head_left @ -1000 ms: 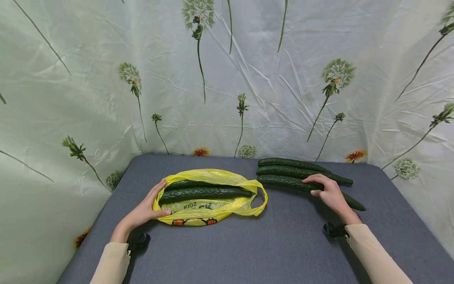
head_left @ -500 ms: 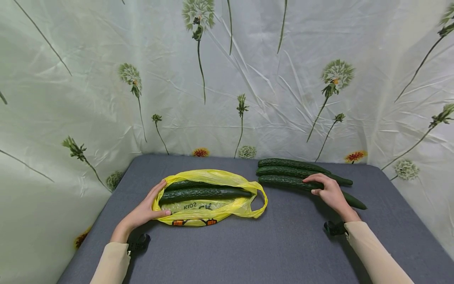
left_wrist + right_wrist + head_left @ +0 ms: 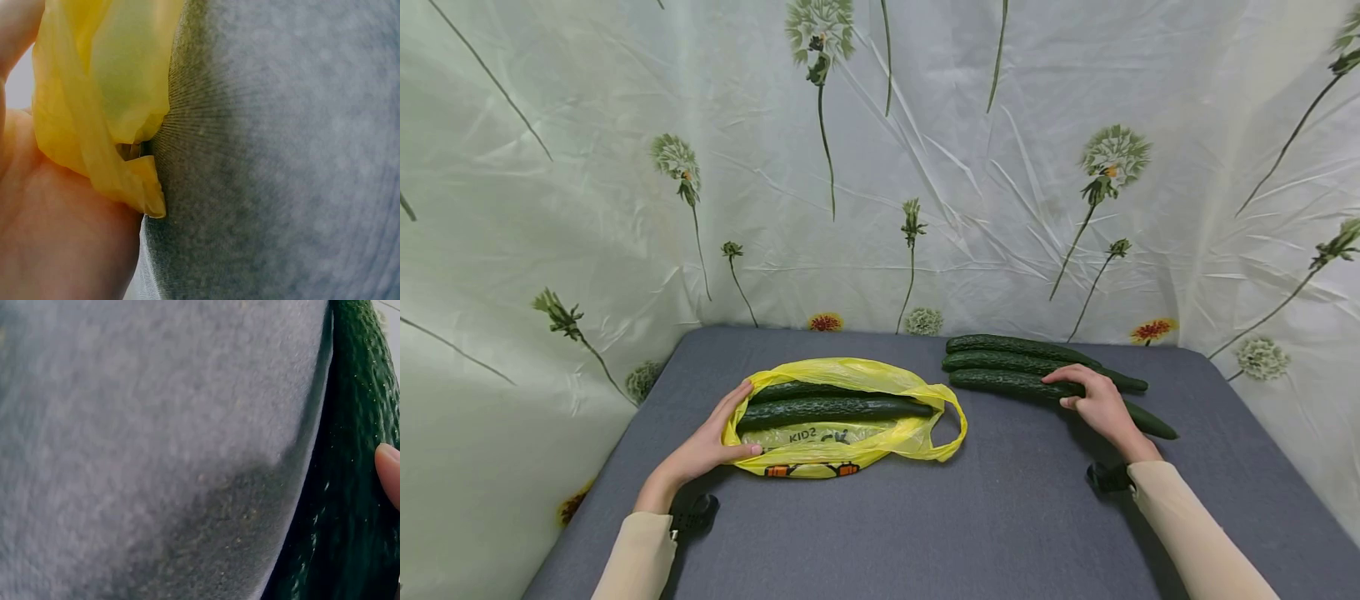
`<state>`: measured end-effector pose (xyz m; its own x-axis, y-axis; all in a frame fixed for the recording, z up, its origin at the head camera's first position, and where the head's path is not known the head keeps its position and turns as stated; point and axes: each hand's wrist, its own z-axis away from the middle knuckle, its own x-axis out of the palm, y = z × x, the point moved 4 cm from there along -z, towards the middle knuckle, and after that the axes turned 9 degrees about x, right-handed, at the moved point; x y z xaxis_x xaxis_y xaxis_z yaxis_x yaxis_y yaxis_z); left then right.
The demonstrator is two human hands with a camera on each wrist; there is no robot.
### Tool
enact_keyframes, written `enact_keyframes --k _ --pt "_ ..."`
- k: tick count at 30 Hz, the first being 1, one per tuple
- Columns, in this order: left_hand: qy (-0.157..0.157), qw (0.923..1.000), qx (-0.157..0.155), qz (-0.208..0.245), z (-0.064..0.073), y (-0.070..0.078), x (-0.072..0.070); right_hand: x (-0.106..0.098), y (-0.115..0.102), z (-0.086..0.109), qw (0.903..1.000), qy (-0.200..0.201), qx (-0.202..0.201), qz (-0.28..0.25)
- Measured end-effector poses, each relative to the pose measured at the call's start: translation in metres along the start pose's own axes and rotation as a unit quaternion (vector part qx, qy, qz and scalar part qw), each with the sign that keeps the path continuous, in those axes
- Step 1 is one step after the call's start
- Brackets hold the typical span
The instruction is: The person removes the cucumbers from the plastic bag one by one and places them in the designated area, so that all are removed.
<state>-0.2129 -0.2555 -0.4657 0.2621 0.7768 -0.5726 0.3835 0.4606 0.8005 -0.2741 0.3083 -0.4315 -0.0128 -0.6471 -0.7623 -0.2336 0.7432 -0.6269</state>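
Observation:
A yellow plastic bag [image 3: 835,468] lies on its side at the left of the table, its mouth spread and a loop handle at its right end. Inside it rest two dark green cucumbers [image 3: 835,408], partly covered by the film. My left hand [image 3: 700,446] holds the bag's left end, thumb on the near rim and fingers round the far side. On the right, my right hand [image 3: 1097,408] grips the nearest of three long cucumbers [image 3: 1000,382] from above, thumb on its near side. The other two cucumbers [image 3: 1011,362] lie just behind it, side by side.
The grey cloth-covered table [image 3: 925,533] ends at the back against a pale curtain [image 3: 865,250] printed with dandelions. The same curtain rises along both sides. A small dark camera [image 3: 696,515] sits at my left wrist.
The nearest cucumber has shifted slightly to the right with my right hand on it. The bag's loop handle has sagged a little. My left hand stays in place.

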Motion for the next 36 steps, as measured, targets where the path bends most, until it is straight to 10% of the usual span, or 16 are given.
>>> enact_keyframes --k 36 --pt "-0.003 1.0000 -0.003 -0.006 0.001 -0.001 0.000 0.005 0.013 -0.013 0.9996 -0.002 0.024 0.017"
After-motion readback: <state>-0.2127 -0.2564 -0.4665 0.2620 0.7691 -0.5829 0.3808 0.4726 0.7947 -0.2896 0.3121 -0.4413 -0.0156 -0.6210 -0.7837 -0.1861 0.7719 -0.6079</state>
